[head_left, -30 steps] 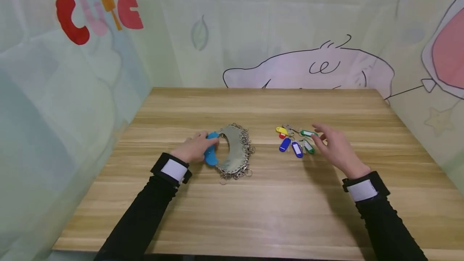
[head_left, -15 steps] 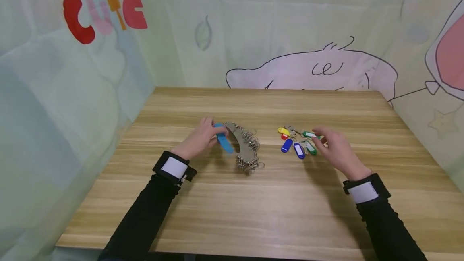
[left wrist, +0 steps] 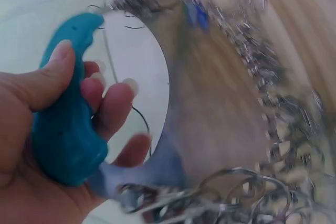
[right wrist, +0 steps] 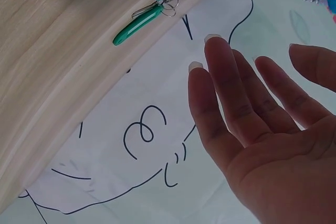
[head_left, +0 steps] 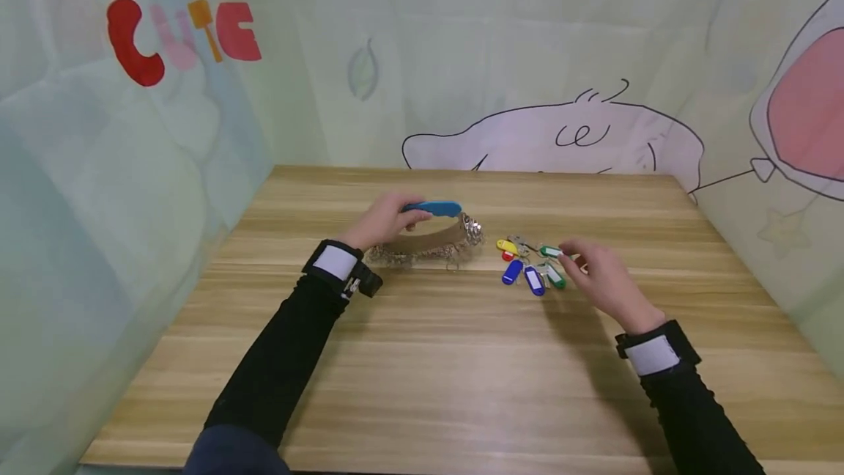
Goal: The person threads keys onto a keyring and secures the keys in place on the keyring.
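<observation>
My left hand [head_left: 385,222] grips the blue handle [head_left: 442,208] of a crescent-shaped metal plate [left wrist: 215,82]. Many metal rings [left wrist: 291,153] hang along the plate's outer edge, blurred in the left wrist view. In the head view the plate stands tilted up on edge, handle uppermost. My right hand [head_left: 609,284] hovers by a bunch of key tags, its fingers loosely bent and holding nothing. Nearest its fingertips is a green key tag [head_left: 550,251]. Another green tag [head_left: 555,275], blue tags [head_left: 511,271] and a yellow tag [head_left: 507,246] over a red one complete the bunch, with small keys and rings.
Everything stands on a wood-grain table [head_left: 422,372]. Printed cloth walls [head_left: 316,79] rise at its back and sides. Black sleeves and wrist straps with white patches cover both forearms.
My left hand has raised the blue handle, moving away and rightward. The plate has turned from lying flat to standing on edge. My right hand has stayed almost still beside the key tags.
</observation>
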Tool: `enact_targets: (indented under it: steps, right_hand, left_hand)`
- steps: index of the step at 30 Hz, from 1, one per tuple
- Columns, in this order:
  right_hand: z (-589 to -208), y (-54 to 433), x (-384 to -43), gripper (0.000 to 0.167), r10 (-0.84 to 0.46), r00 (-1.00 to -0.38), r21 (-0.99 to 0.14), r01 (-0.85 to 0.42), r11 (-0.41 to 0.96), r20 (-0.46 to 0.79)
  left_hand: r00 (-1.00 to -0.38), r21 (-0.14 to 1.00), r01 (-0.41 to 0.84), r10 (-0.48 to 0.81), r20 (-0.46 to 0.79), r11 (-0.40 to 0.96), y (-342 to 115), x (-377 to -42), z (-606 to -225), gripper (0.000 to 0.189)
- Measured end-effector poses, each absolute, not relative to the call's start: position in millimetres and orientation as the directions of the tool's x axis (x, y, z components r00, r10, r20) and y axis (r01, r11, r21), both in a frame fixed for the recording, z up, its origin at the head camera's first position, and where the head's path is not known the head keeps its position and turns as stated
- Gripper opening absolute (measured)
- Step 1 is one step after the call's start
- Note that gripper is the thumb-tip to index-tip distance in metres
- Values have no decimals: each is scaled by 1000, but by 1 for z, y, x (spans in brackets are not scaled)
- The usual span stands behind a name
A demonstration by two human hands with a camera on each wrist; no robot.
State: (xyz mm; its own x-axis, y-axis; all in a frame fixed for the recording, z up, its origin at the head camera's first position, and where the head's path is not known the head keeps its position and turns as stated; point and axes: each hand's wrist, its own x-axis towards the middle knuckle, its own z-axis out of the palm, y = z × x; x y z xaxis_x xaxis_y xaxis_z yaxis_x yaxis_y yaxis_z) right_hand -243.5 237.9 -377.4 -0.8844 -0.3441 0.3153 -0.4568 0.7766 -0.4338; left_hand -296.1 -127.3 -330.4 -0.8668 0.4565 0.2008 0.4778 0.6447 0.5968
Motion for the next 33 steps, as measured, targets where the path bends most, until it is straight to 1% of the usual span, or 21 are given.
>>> enact_targets:
  steps: [2,4,9,13,17,22,25,27,30,33]
  right_hand:
    - [-378,239,-243,24,-348,-881,-439,-463,770,321]
    - [-379,241,-243,24,-349,-878,-442,-469,764,328]
    - [-377,239,-243,24,-349,-878,-440,-468,766,328]
    - [-370,225,-247,30,-374,-876,-400,-473,785,304]
    - [-359,198,-254,42,-419,-863,-367,-501,784,281]
    - [-345,153,-268,67,-434,-870,-399,-494,773,236]
    - [-341,130,-277,71,-423,-865,-399,-500,769,269]
    - [-340,120,-281,63,-428,-849,-398,-524,753,309]
    - [-339,111,-286,41,-456,-815,-418,-576,702,358]
    - [-337,111,-289,21,-505,-778,-470,-628,620,374]
  left_hand:
    - [-874,639,462,439,210,614,-125,-298,-322,28]
    - [-876,656,459,427,223,599,-122,-298,-312,29]
    - [-863,647,485,440,247,588,-119,-295,-288,30]
    - [-851,630,509,451,268,586,-117,-292,-276,31]
    - [-859,621,498,442,258,605,-117,-291,-272,31]
    - [-869,615,481,431,242,625,-116,-291,-272,30]
    - [-868,615,481,435,238,624,-113,-291,-271,29]
    - [-865,620,483,447,229,618,-111,-290,-271,28]
    - [-861,630,482,462,212,609,-111,-288,-270,27]
    - [-861,638,478,467,204,603,-113,-287,-270,27]
